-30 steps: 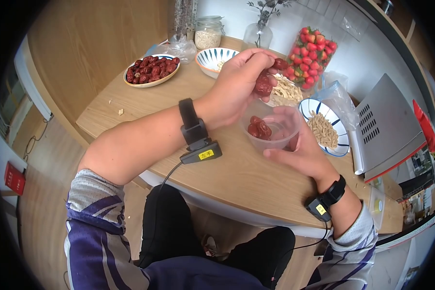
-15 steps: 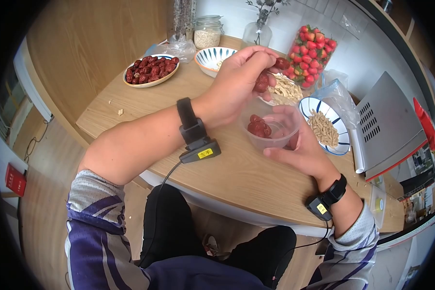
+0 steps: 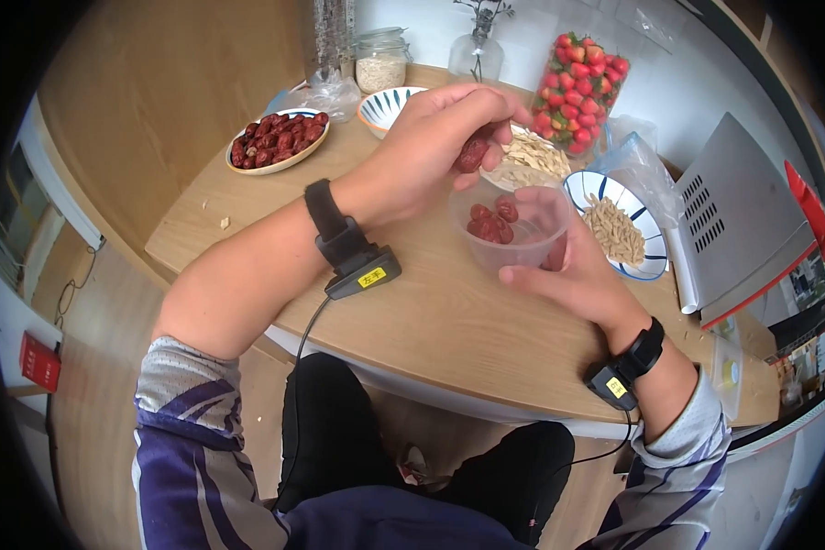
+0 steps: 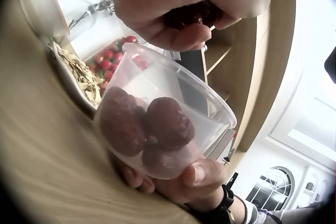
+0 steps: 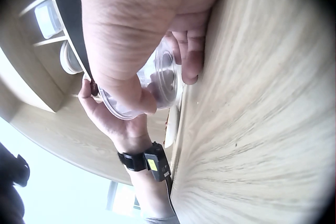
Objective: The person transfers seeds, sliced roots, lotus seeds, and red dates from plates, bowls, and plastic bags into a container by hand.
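Note:
Over a clear plastic cup [image 3: 533,249], my left hand [image 3: 435,137] curls its fingers round a dried red date [image 3: 470,155]. Part of that date is hidden by the palm and fingers. My right hand [image 3: 582,272] grips the cup from its right side, with the thumb on the near wall and the other fingers behind. Several red dates [image 4: 169,124] lie at the bottom of the cup. In the left wrist view the cup appears tilted, its rim just below the left hand.
At the left stands a plate [image 3: 275,166] heaped with red dates. Behind the hands are a striped bowl [image 3: 373,112], an oat jar [image 3: 380,66], a vase [image 3: 476,60] and a box of strawberries [image 3: 577,96]. Dried slices [image 3: 533,154] and a bowl [image 3: 649,264] of pale dried pieces lie right.
The date that was between my left fingertips is no longer there, and one more date shows in the cup. The left hand has shifted slightly left; the right hand keeps its grip.

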Tool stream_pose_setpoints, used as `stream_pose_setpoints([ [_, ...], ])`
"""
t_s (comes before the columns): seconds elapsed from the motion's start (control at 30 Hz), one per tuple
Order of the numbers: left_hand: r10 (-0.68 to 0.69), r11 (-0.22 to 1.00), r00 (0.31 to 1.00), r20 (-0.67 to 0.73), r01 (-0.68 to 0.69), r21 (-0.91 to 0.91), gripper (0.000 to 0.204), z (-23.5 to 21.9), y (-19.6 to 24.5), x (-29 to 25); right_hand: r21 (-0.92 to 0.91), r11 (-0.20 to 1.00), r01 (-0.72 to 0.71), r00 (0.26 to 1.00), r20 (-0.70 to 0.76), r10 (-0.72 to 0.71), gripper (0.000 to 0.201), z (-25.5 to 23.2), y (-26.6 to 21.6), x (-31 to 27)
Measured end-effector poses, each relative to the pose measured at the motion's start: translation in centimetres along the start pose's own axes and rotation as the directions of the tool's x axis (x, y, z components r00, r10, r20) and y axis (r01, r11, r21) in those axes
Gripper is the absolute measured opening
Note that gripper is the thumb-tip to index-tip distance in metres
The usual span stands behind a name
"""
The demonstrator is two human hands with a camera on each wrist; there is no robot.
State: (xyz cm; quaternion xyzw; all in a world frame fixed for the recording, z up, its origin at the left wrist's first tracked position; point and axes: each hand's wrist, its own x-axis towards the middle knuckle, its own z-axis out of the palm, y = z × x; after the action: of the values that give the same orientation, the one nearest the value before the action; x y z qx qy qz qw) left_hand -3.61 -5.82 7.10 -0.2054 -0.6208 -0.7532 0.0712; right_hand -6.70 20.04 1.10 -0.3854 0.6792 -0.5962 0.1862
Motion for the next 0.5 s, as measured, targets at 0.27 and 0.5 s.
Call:
stream_pose_setpoints([
  [0.27,-0.104,0.858,0.994,-0.035,0.107,0.502,0.058,0.7,1.7,-0.6,-0.028,1.0,0.004,0.999,-0.034,-0.005,0.093,-0.1,0.1,-0.2],
  [0.5,-0.072,0.862,0.997,-0.016,0.07,0.501,0.06,0.5,0.5,-0.3,-0.005,1.0,0.008,1.0,-0.017,-0.008,0.094,-0.1,0.4,-0.1],
])
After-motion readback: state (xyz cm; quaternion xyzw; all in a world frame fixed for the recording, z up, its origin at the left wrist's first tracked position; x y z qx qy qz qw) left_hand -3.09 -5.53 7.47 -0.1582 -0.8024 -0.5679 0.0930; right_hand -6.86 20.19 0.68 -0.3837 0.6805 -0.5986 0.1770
